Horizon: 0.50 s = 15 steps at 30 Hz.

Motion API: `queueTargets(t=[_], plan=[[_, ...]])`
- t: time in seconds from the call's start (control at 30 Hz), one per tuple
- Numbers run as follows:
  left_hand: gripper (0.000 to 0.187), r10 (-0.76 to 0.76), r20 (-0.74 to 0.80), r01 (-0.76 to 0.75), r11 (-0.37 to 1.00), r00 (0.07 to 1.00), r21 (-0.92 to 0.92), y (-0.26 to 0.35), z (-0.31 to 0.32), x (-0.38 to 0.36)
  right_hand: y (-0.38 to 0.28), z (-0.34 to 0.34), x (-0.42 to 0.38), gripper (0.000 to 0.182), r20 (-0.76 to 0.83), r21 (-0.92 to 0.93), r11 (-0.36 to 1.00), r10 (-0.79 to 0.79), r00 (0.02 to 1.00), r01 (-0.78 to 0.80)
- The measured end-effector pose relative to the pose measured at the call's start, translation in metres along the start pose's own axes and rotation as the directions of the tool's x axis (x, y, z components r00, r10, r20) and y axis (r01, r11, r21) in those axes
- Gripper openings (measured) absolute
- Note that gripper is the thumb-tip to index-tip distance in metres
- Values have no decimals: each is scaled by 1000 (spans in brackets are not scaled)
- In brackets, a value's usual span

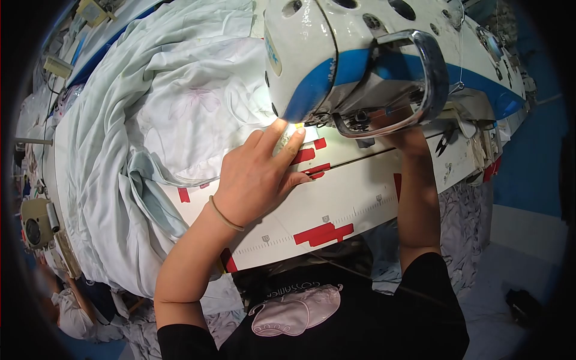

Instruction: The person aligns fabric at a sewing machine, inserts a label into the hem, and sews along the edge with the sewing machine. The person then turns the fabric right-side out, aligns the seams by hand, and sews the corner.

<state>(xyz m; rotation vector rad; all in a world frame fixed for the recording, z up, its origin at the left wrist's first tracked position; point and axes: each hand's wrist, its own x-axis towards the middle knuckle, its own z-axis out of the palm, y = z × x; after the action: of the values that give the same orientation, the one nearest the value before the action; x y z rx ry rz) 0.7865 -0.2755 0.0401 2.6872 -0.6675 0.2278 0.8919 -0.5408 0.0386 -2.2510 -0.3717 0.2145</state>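
Observation:
My left hand [259,165] lies on the bed of a white and blue sewing machine [303,66]. Its fingers are stretched out with the thumb apart, and the fingertips reach the lit spot under the machine head. Beside those fingers, white fabric [192,114] with a faint pink flower print is bunched to the left of the machine. My right hand [403,133] reaches in under the machine arm, behind a shiny metal loop [437,78]. Its fingers are mostly hidden there, so I cannot make out what they touch.
Pale green cloth [99,162] drapes over the table's left side. A printed ruler scale [326,219] and red tape [324,234] mark the front edge. Small black snips [444,142] lie right of my right hand. Another person's arm [82,298] shows at lower left.

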Motion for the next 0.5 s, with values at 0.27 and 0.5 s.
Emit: queueTargets(t=[0.27, 0.5], plan=[[72, 15, -26, -15, 1000, 1000, 8, -1, 2, 0, -5, 2, 3, 31, -33, -156, 988, -3, 999, -2], [73, 20, -41, -20, 1000, 999, 6, -2, 4, 0, -13, 0, 3, 30, -74, -299, 954, -13, 997, -9]])
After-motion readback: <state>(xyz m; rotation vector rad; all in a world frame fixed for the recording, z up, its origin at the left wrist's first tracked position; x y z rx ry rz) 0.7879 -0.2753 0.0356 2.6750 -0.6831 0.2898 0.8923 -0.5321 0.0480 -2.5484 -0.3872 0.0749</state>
